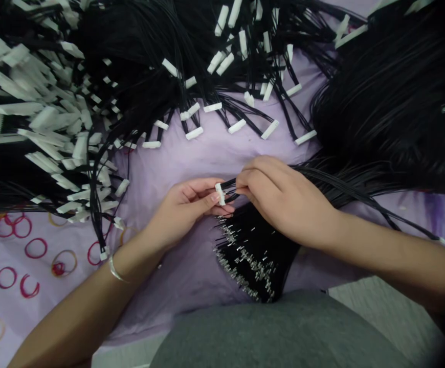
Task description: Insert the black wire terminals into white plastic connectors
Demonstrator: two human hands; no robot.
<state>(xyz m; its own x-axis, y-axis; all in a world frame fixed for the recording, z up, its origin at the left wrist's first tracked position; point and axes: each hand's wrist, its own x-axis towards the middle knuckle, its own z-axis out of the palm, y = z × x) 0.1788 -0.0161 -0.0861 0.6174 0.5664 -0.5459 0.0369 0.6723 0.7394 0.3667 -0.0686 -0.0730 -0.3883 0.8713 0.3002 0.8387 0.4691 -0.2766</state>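
Observation:
A small white connector (220, 194) is pinched between the thumb and fingers of my left hand (192, 207). Black wires run out of its right side. My right hand (280, 191) has its fingertips closed on those black wires (229, 184), just right of the connector. The wires pass under that hand and trail off to the right. Below both hands lies a fanned bundle of loose black wires (280, 255) with bare silver metal terminals at their ends. My right palm partly covers this bundle.
A large heap of white connectors (46, 122) on black wires fills the left. More wired connectors (194, 133) lie across the back. A thick mass of black wires (391, 112) sits at right. Red and yellow rubber bands (36, 248) are scattered on the purple cloth (149, 296).

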